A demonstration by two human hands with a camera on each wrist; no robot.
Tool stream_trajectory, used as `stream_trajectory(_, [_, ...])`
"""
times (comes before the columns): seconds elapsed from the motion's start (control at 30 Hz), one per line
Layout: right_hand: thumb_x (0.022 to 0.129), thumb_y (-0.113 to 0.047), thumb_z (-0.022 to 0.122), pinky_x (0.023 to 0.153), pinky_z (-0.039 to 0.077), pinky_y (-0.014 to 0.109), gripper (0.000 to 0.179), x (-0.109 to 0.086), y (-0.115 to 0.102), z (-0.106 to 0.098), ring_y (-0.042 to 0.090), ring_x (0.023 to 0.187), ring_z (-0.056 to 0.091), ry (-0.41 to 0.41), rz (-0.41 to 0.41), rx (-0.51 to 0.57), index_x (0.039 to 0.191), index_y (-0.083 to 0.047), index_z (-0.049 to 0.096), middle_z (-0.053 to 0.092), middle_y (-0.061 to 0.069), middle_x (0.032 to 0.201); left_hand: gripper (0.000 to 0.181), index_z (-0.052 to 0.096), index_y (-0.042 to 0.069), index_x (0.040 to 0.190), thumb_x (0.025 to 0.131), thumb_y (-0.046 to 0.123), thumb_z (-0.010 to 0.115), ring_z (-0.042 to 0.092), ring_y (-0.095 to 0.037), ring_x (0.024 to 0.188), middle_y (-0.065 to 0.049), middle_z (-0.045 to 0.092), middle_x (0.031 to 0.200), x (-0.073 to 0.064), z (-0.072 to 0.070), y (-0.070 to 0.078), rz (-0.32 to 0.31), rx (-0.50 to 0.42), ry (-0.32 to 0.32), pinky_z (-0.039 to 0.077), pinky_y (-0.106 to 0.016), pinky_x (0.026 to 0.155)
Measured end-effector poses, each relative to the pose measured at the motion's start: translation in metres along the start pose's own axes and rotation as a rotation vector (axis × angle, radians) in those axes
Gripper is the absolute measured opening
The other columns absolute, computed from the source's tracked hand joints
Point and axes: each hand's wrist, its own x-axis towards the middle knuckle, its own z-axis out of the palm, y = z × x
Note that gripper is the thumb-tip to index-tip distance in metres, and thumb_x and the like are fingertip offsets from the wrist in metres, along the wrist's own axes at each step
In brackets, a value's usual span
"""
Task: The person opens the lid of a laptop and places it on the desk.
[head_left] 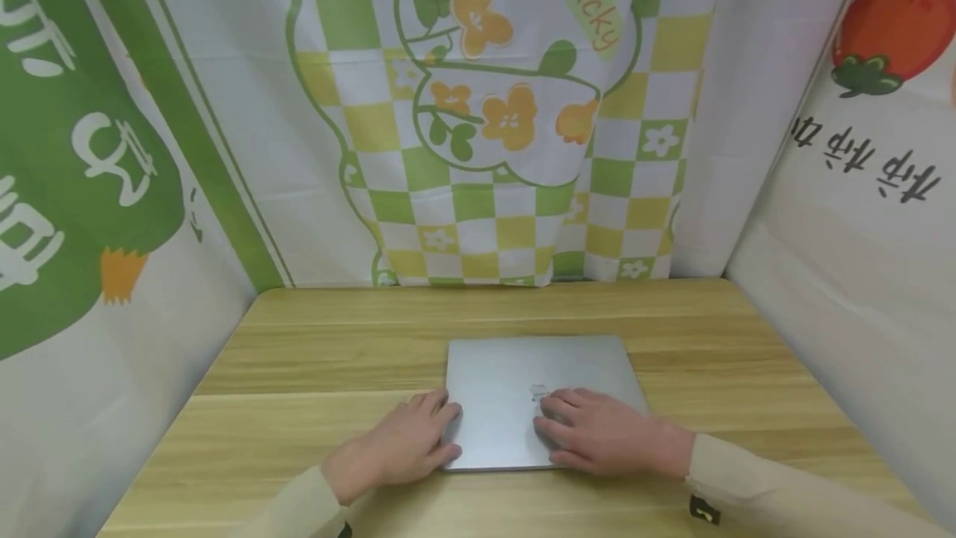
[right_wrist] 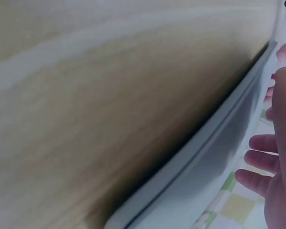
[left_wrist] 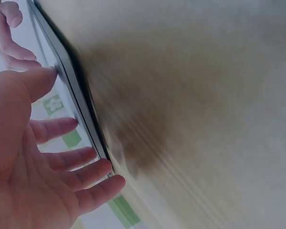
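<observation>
The right hand (head_left: 605,434) hides part of the laptop (head_left: 493,413), and the mark (head_left: 538,391) near the laptop's middle is too small to make out. The left hand (head_left: 407,442) covers a stretch of the laptop's left edge. Right of the laptop, the right sleeve (head_left: 784,488) runs out of the head view; the dark patch (head_left: 704,510) beneath it is too small to identify. Around the laptop, the tabletop (right_wrist: 109,90) blurs in both wrist views. Behind the laptop, the curtain (head_left: 478,222) is cut off at the head view's top.
</observation>
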Motion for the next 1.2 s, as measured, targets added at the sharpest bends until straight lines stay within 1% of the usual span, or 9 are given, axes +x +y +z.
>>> stream_trajectory(0.13, [0.103, -0.053, 0.036, 0.101, 0.051, 0.039, 0.051, 0.002, -0.005, 0.004, 0.021, 0.125, 0.054, 0.014, -0.035, -0.003, 0.137, -0.018, 0.05, 0.057, 0.006, 0.136, 0.057, 0.05, 0.004, 0.134, 0.098, 0.047, 0.054, 0.05, -0.041, 0.128, -0.027, 0.048, 0.141, -0.006, 0.0, 0.003, 0.014, -0.01, -0.001, 0.049, -0.056, 0.1])
stream_trajectory(0.3, [0.102, -0.053, 0.038, 0.101, 0.051, 0.04, 0.052, 0.007, -0.01, 0.006, 0.023, 0.128, 0.054, 0.015, -0.064, 0.004, 0.14, -0.019, 0.048, 0.055, 0.007, 0.139, 0.074, 0.043, -0.002, 0.143, 0.097, 0.055, 0.05, 0.044, -0.043, 0.135, -0.03, 0.04, 0.148, -0.014, 0.002, 0.004, -0.005, -0.008, -0.029, 0.042, -0.054, 0.11])
stream_trajectory(0.37, [0.102, -0.052, 0.038, 0.1, 0.052, 0.04, 0.051, 0.008, -0.012, 0.006, 0.023, 0.128, 0.054, 0.01, -0.068, 0.0, 0.14, -0.019, 0.047, 0.055, 0.008, 0.14, 0.079, 0.04, -0.003, 0.146, 0.096, 0.059, 0.048, 0.041, -0.043, 0.138, -0.03, 0.037, 0.15, -0.016, 0.003, 0.003, -0.015, -0.007, -0.04, 0.039, -0.054, 0.112])
stream_trajectory(0.53, [0.102, -0.05, 0.04, 0.098, 0.053, 0.038, 0.048, 0.01, -0.013, 0.008, 0.023, 0.126, 0.056, 0.017, -0.084, -0.034, 0.137, -0.019, 0.049, 0.056, 0.008, 0.139, 0.089, 0.035, -0.004, 0.149, 0.093, 0.064, 0.048, 0.036, -0.045, 0.141, -0.032, 0.033, 0.152, -0.019, 0.005, -0.001, -0.011, -0.001, -0.057, 0.035, -0.053, 0.115])
stream_trajectory(0.67, [0.103, -0.049, 0.038, 0.098, 0.053, 0.037, 0.048, 0.012, -0.012, 0.011, 0.022, 0.126, 0.055, 0.017, -0.101, -0.053, 0.137, -0.018, 0.05, 0.055, 0.008, 0.139, 0.094, 0.03, -0.005, 0.15, 0.093, 0.068, 0.044, 0.031, -0.047, 0.143, -0.033, 0.029, 0.154, -0.022, 0.006, -0.005, -0.021, 0.025, -0.077, 0.033, -0.053, 0.117])
stream_trajectory(0.8, [0.103, -0.049, 0.037, 0.101, 0.052, 0.037, 0.049, 0.012, -0.011, 0.011, 0.024, 0.128, 0.054, 0.009, -0.102, -0.044, 0.138, -0.017, 0.049, 0.054, 0.008, 0.141, 0.1, 0.027, -0.006, 0.151, 0.091, 0.072, 0.042, 0.026, -0.047, 0.145, -0.033, 0.024, 0.156, -0.02, 0.004, -0.006, -0.027, 0.035, -0.098, 0.031, -0.054, 0.117])
stream_trajectory(1.0, [0.105, -0.048, 0.031, 0.106, 0.049, 0.036, 0.053, 0.014, -0.01, 0.009, 0.024, 0.133, 0.051, -0.028, -0.135, -0.044, 0.143, -0.016, 0.047, 0.052, 0.009, 0.146, 0.107, 0.022, -0.007, 0.152, 0.088, 0.076, 0.043, 0.016, -0.043, 0.15, -0.029, 0.015, 0.16, -0.017, 0.003, -0.008, -0.043, 0.023, -0.175, 0.026, -0.054, 0.12])
stream_trajectory(1.13, [0.105, -0.047, 0.03, 0.106, 0.049, 0.034, 0.053, 0.013, -0.008, 0.009, 0.023, 0.133, 0.052, -0.029, -0.16, -0.06, 0.143, -0.015, 0.048, 0.053, 0.009, 0.145, 0.109, 0.021, -0.007, 0.152, 0.087, 0.078, 0.042, 0.015, -0.042, 0.15, -0.028, 0.014, 0.161, -0.013, 0.003, -0.009, -0.038, 0.024, -0.186, 0.025, -0.054, 0.121])
stream_trajectory(1.2, [0.105, -0.047, 0.031, 0.108, 0.048, 0.037, 0.053, 0.013, -0.006, 0.009, 0.025, 0.134, 0.051, -0.025, -0.165, -0.052, 0.143, -0.015, 0.048, 0.051, 0.01, 0.146, 0.11, 0.02, -0.007, 0.152, 0.086, 0.079, 0.042, 0.014, -0.042, 0.15, -0.029, 0.014, 0.161, -0.011, 0.004, -0.009, -0.034, 0.03, -0.185, 0.024, -0.053, 0.121])
